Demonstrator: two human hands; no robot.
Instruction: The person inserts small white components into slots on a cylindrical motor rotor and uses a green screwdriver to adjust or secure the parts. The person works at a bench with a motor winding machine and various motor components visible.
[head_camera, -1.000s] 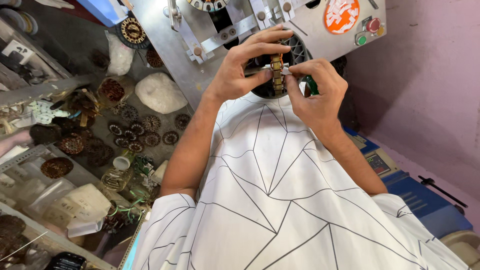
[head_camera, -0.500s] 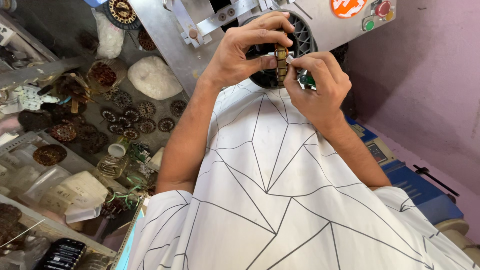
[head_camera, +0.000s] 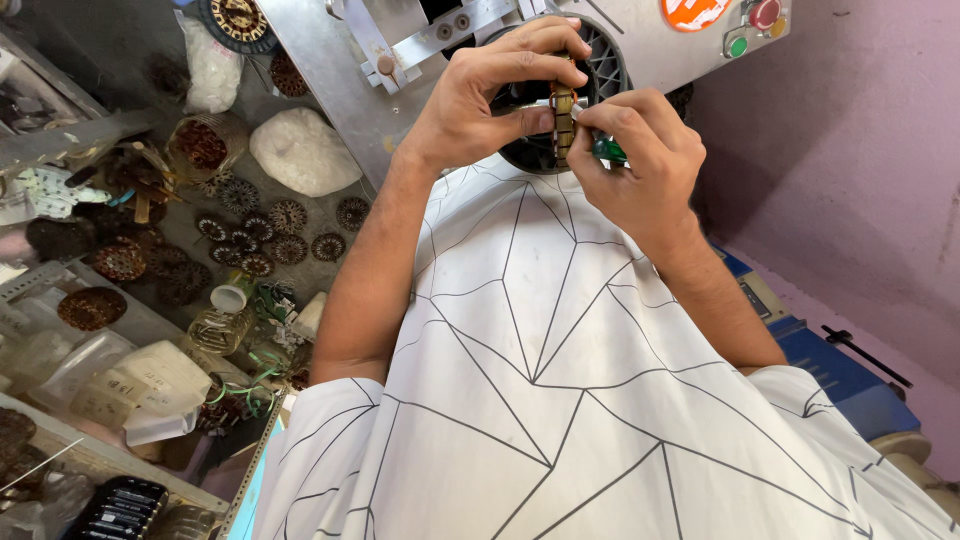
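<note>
Small brass stack (head_camera: 563, 122) upright between my hands, in front of the machine's round black grille (head_camera: 604, 75) | my left hand (head_camera: 490, 95) pinches it, fingers closed on top and side | my right hand (head_camera: 640, 170) grips its other side, green tool (head_camera: 608, 150) tucked in | grey metal panel (head_camera: 330, 70) behind | white bag (head_camera: 300, 152) and dark discs (head_camera: 285, 232) on the bench to my left

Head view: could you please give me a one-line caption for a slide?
Both hands, left hand and right hand, pinch a small brown stacked part before a grey machine.
</note>
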